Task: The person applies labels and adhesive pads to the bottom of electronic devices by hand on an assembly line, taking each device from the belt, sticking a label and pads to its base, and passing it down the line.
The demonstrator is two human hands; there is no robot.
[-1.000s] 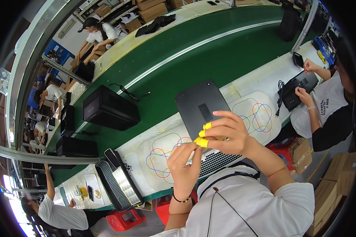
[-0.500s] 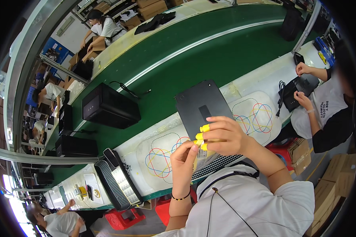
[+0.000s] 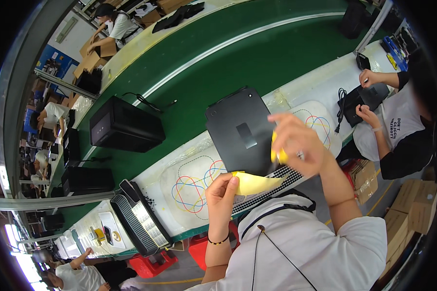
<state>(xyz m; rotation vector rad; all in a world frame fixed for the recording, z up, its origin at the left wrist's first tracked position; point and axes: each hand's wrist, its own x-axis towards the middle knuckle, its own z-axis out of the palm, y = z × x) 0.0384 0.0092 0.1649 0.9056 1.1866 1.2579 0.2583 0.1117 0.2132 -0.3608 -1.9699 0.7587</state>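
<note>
Yellow strip (image 3: 257, 185): pinched in left grip (image 3: 220, 194), at near side of black box (image 3: 238, 128). Right grip (image 3: 302, 148): blurred, right of box; cannot tell if spread or pinching. Step, apparently: peeling. Next, probably called for: steady left pinch.

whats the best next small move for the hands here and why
Perhaps bring the right hand to the free end of the yellow strip: the left hand pinches only its other end, and the blurred right hand seems clear of it.
</note>
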